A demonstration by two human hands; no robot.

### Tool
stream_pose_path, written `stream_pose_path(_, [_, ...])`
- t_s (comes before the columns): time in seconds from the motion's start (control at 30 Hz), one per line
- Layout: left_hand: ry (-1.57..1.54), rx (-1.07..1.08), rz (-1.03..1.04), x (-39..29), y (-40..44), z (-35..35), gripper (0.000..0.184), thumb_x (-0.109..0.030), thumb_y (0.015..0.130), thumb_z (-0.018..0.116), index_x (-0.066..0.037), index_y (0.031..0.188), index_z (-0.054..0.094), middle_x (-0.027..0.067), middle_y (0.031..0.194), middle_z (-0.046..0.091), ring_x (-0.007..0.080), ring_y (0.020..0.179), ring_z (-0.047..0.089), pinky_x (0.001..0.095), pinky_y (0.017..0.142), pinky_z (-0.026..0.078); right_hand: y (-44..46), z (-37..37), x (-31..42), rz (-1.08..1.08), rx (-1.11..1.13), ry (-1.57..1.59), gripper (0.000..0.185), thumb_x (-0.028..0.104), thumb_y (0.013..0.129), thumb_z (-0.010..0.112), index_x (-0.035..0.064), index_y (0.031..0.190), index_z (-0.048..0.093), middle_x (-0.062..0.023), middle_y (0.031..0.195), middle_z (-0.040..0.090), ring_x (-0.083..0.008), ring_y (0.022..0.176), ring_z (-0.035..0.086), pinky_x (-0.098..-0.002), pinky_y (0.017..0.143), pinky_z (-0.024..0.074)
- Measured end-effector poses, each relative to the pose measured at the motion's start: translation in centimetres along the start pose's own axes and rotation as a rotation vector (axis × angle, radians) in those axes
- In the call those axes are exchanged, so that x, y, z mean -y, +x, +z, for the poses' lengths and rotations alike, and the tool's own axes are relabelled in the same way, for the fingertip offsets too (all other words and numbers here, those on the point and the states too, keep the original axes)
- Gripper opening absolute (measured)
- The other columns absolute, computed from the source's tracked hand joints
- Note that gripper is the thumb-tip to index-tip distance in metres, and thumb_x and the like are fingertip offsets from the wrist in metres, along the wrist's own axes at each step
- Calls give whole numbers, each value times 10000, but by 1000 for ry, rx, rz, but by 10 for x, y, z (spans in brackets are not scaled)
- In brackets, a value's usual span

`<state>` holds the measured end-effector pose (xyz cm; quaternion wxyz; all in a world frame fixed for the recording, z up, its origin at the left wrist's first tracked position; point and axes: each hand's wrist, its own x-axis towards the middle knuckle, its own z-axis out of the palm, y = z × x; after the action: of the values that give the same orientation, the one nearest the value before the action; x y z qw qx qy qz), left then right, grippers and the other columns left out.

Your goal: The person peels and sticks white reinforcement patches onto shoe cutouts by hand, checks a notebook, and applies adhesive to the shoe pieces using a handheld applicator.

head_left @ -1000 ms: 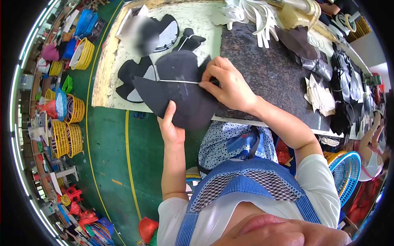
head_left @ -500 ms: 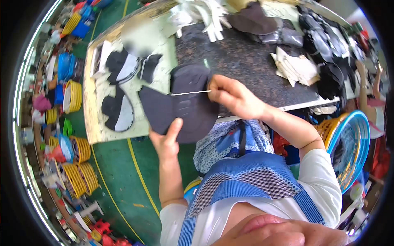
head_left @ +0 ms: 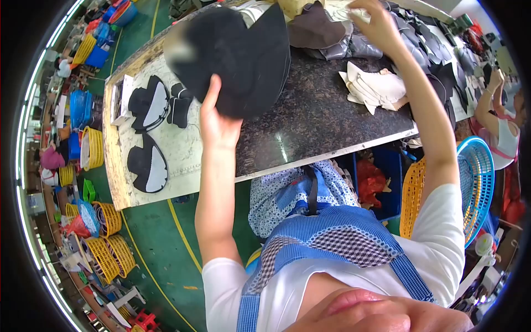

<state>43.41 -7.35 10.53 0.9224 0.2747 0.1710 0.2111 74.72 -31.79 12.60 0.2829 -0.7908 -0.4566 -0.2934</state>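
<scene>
My left hand (head_left: 218,119) grips the lower edge of a stack of black cut pieces (head_left: 243,61), thumb on top, raised over the table's far-left part. My right hand (head_left: 376,25) is stretched out at the table's back right, fingers apart, with nothing seen in it. Near it lie a dark brown piece (head_left: 316,27) and a clear plastic bag (head_left: 362,45). Black pieces with grey-white panels (head_left: 150,105) and a small tied black bundle (head_left: 180,105) rest on the pale board. No white band shows on the held stack.
Cream pieces (head_left: 373,87) lie on the dark tabletop (head_left: 310,119). More black pieces (head_left: 442,83) are at the right. Below the table's edge are a blue bin (head_left: 394,177), a yellow basket (head_left: 412,196) and a blue basket (head_left: 481,182). Another person (head_left: 500,124) is at the far right.
The black stack has risen away from me in my left hand. My right hand has let go of the white band and moved far to the back right, its fingers opening.
</scene>
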Motion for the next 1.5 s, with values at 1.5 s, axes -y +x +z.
stream_pose_path(1.5, [1611, 1105, 752, 142, -18, 62, 381, -298, 863, 763, -44, 1141, 702, 139, 1168, 712, 311, 1126, 665, 413, 956, 529, -144, -66, 13, 79, 420, -270, 107, 152, 796, 633, 73, 862, 663, -102, 793, 700, -333, 720, 688, -433, 639, 560])
